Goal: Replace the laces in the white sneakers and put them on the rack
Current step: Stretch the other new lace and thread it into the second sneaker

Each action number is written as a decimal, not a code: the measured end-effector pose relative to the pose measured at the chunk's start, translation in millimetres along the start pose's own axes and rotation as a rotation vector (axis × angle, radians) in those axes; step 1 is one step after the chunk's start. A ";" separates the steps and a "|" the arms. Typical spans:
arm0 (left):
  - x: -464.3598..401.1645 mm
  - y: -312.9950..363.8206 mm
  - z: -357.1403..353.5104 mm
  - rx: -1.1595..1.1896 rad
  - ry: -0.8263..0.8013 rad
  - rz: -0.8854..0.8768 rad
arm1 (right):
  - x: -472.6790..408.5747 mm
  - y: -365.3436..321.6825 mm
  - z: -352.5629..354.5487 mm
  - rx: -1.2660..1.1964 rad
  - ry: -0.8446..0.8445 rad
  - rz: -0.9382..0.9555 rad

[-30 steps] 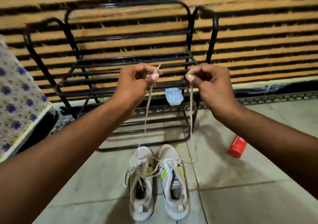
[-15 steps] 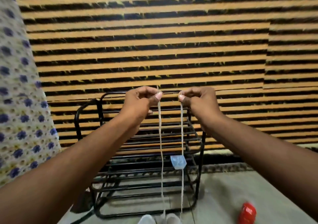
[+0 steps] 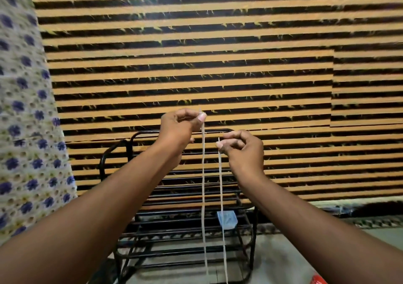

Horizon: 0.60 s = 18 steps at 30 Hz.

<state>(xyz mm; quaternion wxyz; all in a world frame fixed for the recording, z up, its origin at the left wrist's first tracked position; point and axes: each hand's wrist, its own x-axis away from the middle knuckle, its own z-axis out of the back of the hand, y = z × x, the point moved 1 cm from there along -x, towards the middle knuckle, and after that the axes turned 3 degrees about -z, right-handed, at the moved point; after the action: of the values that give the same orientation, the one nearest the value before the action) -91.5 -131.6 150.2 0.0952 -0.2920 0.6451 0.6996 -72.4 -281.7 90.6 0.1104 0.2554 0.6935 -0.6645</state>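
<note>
Before the black wire rack (image 3: 174,229), both hands' grips pinch thin flat lace (image 3: 203,196) ends.

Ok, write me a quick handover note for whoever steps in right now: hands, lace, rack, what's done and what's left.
Left hand: raised, pinching one end of the white lace between thumb and fingers.
Right hand: a little lower, pinching the other end.
Both strands hang straight down, side by side, in front of the black rack, and run out of the bottom of the view.
The sneakers are out of frame, so how far the lacing has got cannot be told.
The rack holds only a small pale blue item. A red object lies at the bottom edge.
Left: finish lacing, then put both sneakers on the rack.
</note>
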 end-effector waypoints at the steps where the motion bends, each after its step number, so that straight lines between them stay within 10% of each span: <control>1: -1.2 1.0 0.0 -0.003 -0.003 -0.003 | 0.6 0.3 0.3 -0.003 -0.002 0.000; 18: -13.2 21.3 -5.5 -0.019 -0.040 -0.004 | 4.7 2.9 4.1 -0.038 -0.018 -0.001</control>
<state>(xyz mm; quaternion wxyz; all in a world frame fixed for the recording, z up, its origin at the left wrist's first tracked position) -90.0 -136.9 175.3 0.1067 -0.2798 0.6361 0.7111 -75.8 -284.7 85.4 0.1209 0.2468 0.7051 -0.6537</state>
